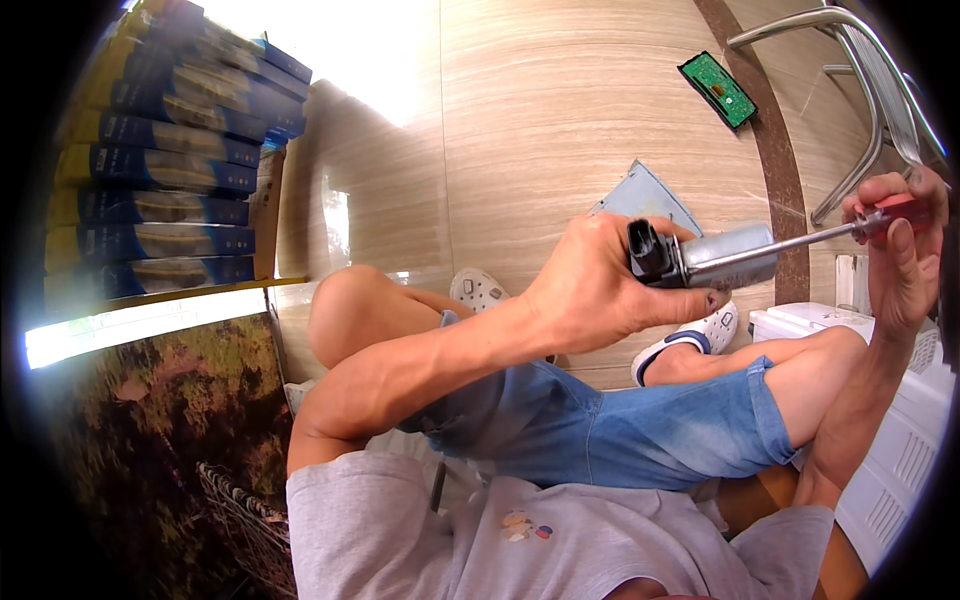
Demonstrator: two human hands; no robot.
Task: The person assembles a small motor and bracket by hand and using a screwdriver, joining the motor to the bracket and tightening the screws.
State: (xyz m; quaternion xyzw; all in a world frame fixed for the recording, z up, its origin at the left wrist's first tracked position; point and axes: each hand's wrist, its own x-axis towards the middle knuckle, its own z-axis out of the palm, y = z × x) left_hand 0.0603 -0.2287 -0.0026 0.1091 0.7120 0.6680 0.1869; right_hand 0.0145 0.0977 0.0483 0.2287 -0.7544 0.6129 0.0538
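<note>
Your left hand (592, 285) supports the metal cylinder (740, 238) above the floor (540, 130), in front of your body. The thumb presses along the near side and the fingers wrap the far side; the fingertips behind the cylinder are hidden. The black end piece (650, 252) sits at the cylinder's left end. Your right hand (905, 270) holds 1 screwdriver (876, 221); its thumb and curled fingers pinch the red handle. The shaft lies across the cylinder toward the black end piece. You cannot tell whether the tip is seated.

On the floor, 1 green circuit board (718, 90) in a black frame lies at the left edge of the dark strip (788, 200), near the metal chair (885, 85). 1 grey-blue plate (650, 198) lies beyond your left hand, with 1 corner pointing away from you. Blue-and-yellow boxes (160, 210) are stacked by the floor's left edge.
</note>
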